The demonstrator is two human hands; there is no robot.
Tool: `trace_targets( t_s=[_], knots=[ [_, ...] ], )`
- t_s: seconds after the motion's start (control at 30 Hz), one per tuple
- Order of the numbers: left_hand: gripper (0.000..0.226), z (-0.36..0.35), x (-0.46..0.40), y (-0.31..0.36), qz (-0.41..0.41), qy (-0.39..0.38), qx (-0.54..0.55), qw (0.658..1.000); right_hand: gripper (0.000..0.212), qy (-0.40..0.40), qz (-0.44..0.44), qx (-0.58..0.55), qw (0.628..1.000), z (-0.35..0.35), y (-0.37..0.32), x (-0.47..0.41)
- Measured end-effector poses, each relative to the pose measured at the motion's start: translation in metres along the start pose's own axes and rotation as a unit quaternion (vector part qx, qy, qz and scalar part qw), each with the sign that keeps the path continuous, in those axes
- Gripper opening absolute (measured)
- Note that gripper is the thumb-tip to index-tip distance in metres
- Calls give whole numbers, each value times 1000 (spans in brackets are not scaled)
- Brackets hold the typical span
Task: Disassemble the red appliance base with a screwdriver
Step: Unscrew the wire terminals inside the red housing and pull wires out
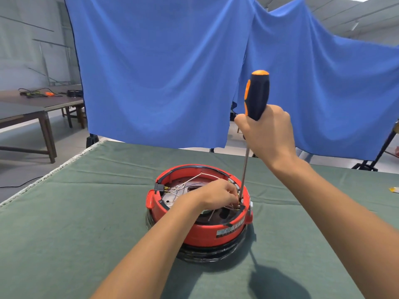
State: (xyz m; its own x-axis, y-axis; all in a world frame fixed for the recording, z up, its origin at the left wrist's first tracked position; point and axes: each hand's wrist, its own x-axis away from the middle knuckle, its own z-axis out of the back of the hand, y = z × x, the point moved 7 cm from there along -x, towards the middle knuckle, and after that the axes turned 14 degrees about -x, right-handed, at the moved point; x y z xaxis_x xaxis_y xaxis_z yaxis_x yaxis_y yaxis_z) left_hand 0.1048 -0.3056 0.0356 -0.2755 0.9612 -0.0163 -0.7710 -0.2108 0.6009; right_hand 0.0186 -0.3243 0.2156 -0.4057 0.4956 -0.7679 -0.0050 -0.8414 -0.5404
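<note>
The right hand (267, 134) is wrapped around the lower handle of the screwdriver (257, 93), tip at the red appliance base (194, 229) right inner rim, where the left hand (218, 194) pinches a small fitting. The base sits mid-way on the green cloth (86, 223). It is probably rigid, light and apt to slide; brace its outer wall, clear of the thin wires (194, 180).

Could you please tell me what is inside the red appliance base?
Inside the red appliance base: thin wires, a metal plate, the screwdriver tip. The left hand covers the screw.
</note>
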Motion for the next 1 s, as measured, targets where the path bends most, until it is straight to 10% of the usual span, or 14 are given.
trace_targets(
  t_s=[0.57,1.0],
  knots=[
    [30,-4,-4,-5,1,14,15,1000,27,115,-103,-161,975,51,52,19],
    [29,-5,-5,-8,10,20,18,1000,32,-37,51,21,998,-27,-22,11]
  ],
)
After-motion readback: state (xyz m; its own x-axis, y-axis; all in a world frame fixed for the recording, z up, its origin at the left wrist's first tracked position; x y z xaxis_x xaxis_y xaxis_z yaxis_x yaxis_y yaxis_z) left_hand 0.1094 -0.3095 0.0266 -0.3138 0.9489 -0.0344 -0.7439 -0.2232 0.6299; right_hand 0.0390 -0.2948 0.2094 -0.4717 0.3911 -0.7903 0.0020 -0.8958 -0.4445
